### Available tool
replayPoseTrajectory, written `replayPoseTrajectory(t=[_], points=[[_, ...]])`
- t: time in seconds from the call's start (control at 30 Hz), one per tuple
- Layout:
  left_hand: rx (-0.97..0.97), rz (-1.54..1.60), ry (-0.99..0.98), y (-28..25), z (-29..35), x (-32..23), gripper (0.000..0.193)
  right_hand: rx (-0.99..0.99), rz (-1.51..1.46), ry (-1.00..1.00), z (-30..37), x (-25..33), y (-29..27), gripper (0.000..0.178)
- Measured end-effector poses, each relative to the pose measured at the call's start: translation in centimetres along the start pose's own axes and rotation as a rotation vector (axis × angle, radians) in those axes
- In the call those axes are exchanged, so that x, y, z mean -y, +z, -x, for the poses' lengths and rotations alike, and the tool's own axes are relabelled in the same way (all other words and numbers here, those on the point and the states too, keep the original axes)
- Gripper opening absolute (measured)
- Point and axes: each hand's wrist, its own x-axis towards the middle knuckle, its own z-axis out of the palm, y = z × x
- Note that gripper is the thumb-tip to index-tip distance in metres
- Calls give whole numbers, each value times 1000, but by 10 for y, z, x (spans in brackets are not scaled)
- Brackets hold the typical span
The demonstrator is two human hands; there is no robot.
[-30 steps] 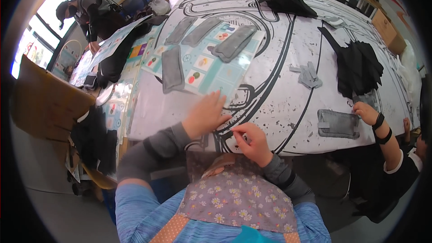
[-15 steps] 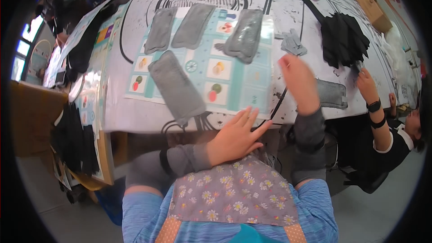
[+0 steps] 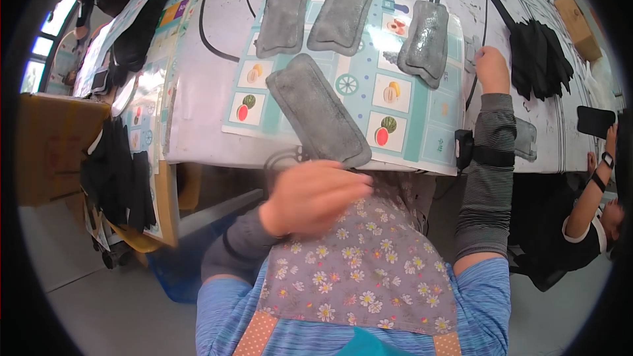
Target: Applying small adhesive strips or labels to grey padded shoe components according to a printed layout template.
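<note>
Several flat grey rectangular pads lie on a printed light-blue fruit sheet point(image 3: 428, 148). The nearest pad point(image 3: 320, 112) lies slanted, its lower end over the table edge. Farther off are a left pad point(image 3: 282, 18), a middle pad point(image 3: 341, 18) and a right pad point(image 3: 423, 43). My left hand point(image 3: 316, 198), smeared by motion, is just below the nearest pad; its finger state is unclear. My right hand point(image 3: 492, 69) reaches past the sheet's right edge with curled fingers. It is at some small grey pieces point(image 3: 471, 53), which it partly covers; what it grips is hidden.
A fanned stack of black strips point(image 3: 539, 59) and another grey pad point(image 3: 525, 138) lie at the right. A co-worker's hand point(image 3: 612, 140) holds up a black piece point(image 3: 595, 120). Black pieces point(image 3: 119, 178) hang by a cardboard box point(image 3: 56, 148) at left.
My right hand has moved away from me to the small grey pieces. My left hand has moved left, below the nearest pad. The co-worker now holds up a black piece. The view has shifted.
</note>
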Motion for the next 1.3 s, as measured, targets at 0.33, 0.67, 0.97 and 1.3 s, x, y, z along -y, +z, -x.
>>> replayPoseTrajectory(t=[0.33, 0.67, 0.97, 1.3], points=[[-691, -26, -663, -23, 63, 6, 22, -176, -607, -167, 50, 117, -101, 22], [-586, -288, -484, -40, 42, 63, 19, 643, -1014, -463, 93, 222, -97, 13], [-456, -427, -422, -50, 30, 106, 14, 1022, -646, -584, 51, 318, -51, 25], [-335, -538, -407, -48, 28, 109, 13, 1004, -7, -804, 18, 392, 45, 36]])
